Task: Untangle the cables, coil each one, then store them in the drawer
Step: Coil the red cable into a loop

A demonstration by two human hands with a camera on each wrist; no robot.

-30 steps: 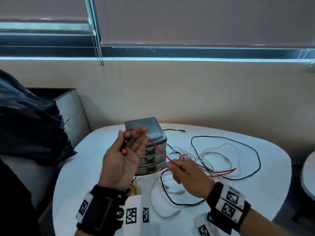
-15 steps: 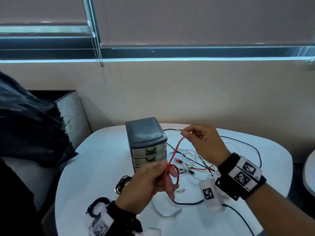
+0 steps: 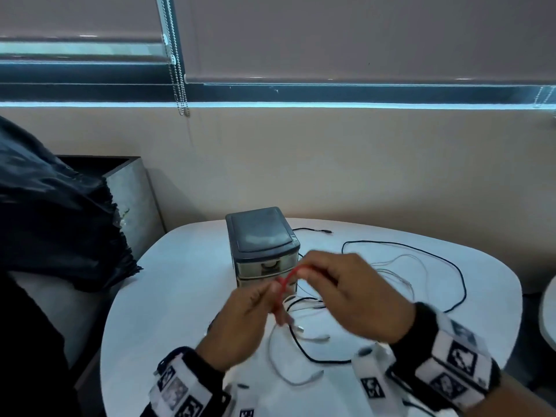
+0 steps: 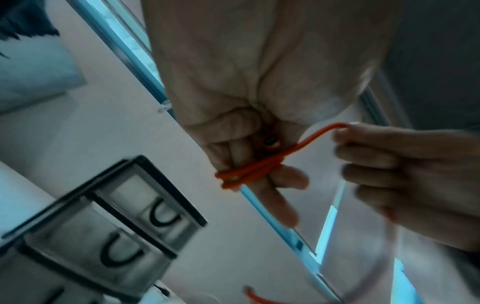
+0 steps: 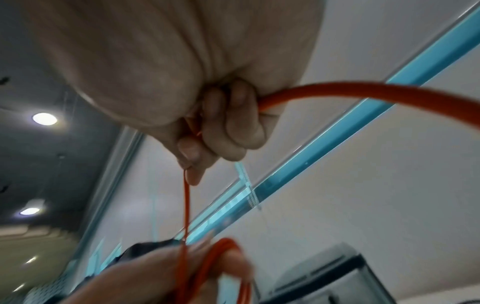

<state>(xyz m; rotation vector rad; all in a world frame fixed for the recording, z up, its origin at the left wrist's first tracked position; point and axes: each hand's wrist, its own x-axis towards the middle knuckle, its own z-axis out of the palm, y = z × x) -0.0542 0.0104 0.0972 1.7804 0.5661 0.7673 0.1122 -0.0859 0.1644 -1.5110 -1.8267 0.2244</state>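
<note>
Where hands [image 3: 301, 299] meet, red cable [image 4: 249, 171] crosswise.

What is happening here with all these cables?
A person is coiling a red cable. The left hand holds the loops wound round its fingers, and the right hand pinches the free length and feeds it on. Black cables and white cables lie loose on the table, beside the drawer unit, whose drawers look closed.
</note>
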